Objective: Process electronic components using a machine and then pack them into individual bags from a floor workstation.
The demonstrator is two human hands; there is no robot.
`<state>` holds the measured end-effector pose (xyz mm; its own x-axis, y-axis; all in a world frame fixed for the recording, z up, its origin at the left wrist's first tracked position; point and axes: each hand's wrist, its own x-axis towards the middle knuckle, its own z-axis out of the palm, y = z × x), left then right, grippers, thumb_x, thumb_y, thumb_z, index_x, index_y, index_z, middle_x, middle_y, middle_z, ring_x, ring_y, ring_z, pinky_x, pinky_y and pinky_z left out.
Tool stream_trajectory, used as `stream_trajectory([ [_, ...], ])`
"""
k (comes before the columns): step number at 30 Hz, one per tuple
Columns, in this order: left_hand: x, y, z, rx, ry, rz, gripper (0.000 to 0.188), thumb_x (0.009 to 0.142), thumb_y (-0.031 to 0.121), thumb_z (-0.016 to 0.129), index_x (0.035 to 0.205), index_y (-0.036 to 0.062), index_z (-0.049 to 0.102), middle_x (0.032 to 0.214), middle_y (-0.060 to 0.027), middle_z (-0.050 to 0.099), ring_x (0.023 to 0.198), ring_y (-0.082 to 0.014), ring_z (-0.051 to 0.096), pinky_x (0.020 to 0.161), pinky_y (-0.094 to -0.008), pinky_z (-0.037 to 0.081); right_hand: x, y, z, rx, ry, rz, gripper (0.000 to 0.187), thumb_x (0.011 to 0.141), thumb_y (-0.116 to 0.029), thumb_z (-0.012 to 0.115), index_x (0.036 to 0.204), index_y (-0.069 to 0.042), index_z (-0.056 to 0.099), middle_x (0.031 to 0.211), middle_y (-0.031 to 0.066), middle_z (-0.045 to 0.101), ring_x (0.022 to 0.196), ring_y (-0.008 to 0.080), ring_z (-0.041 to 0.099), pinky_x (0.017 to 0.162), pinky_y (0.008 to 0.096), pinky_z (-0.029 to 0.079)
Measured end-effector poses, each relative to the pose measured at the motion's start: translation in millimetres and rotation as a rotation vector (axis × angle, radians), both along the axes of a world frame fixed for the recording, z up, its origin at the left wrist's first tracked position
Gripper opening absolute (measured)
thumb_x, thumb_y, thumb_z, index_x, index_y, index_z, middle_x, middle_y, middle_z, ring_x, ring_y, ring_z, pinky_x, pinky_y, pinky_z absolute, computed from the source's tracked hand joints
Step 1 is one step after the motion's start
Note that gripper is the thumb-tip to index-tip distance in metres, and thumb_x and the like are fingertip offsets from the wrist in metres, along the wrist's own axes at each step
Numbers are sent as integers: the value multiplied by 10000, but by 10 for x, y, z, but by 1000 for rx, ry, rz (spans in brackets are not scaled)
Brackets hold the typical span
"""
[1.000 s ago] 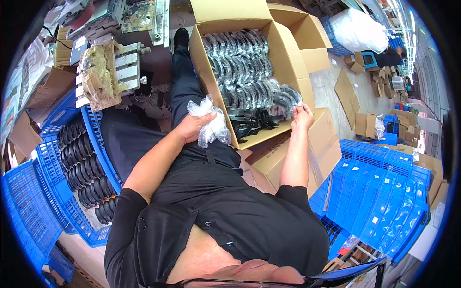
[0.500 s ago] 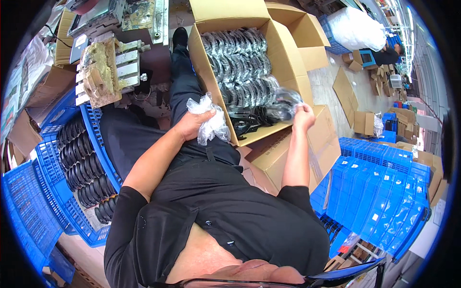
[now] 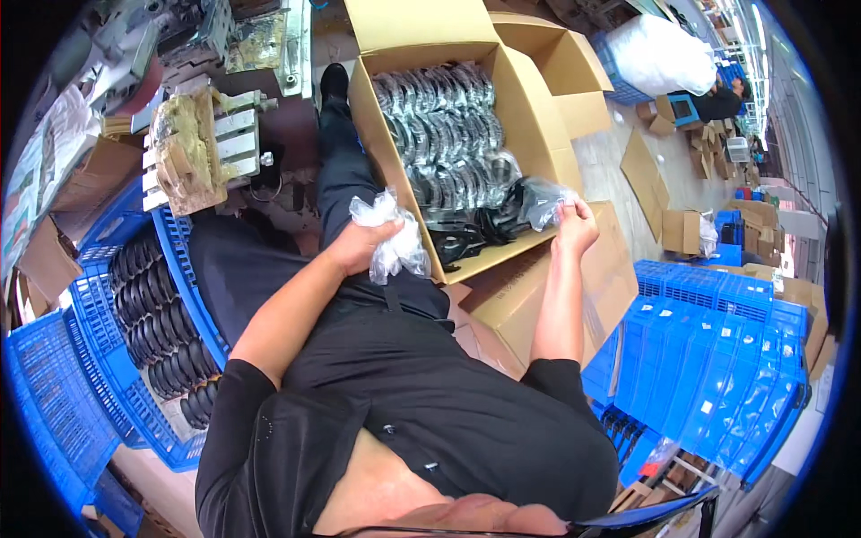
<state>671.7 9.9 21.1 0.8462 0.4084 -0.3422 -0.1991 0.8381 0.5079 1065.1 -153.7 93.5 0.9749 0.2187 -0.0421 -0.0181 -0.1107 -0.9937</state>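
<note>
My left hand [image 3: 360,246] is closed around a bunch of crumpled clear plastic bags [image 3: 405,253], held above my leg near the box's near-left corner. My right hand [image 3: 577,228] pinches the end of a clear plastic bag [image 3: 542,203] over the box's right edge. Black shows beside the bag's far end; whether a part is still inside it I cannot tell. Rows of black curved parts in clear wrapping [image 3: 448,130] fill most of the open cardboard box [image 3: 536,112]. Bare black parts [image 3: 471,235] lie loose along the box's near end.
At my left, a blue crate [image 3: 193,282] holds rows of black curved parts [image 3: 157,314]. A metal fixture [image 3: 184,152] stands beyond it. A closed carton [image 3: 529,291] lies beside the box, and stacked blue crates [image 3: 691,359] stand at the right. Another person [image 3: 722,103] is far off.
My right hand has shifted slightly right and nearer, drawing the bag out toward the box's edge. Black now shows more at the bag's far end. My left hand keeps hold of its bags.
</note>
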Motion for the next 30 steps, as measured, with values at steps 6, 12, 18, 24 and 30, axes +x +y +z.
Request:
stream_trajectory([
  [6,-7,-22,104,57,3,-18,300,1038,62,632,1335,17,609,1188,-97,712,1073,-246,721,946,-454,601,128,107,77,-55,-111,48,151,940,39,700,1086,74,721,939,80,718,810,149,673,731,279,562],
  [12,-61,-188,309,374,144,-94,299,981,86,705,1263,12,634,1084,-46,709,1002,-163,682,879,-349,567,-30,-28,345,-143,-236,109,103,954,22,708,1045,49,749,872,38,725,763,121,672,716,265,555],
  [18,-4,-109,659,636,184,-114,300,937,124,763,1207,13,694,1086,-32,716,987,-137,660,891,-330,540,-282,111,431,-88,-129,116,152,957,30,716,1099,85,719,944,91,730,798,144,690,737,269,583],
  [24,-19,-84,707,839,160,-143,320,935,166,769,1212,25,691,1070,-54,719,984,-154,665,904,-341,540,-272,66,406,15,-8,178,205,954,40,724,1144,111,693,977,111,723,811,164,699,753,282,598],
  [30,39,-78,746,974,171,-60,453,898,168,809,1279,40,600,1147,-53,652,1074,-177,611,1005,-356,490,-207,31,541,-6,-15,211,140,953,38,723,1085,87,717,953,106,735,798,152,698,752,279,594],
])
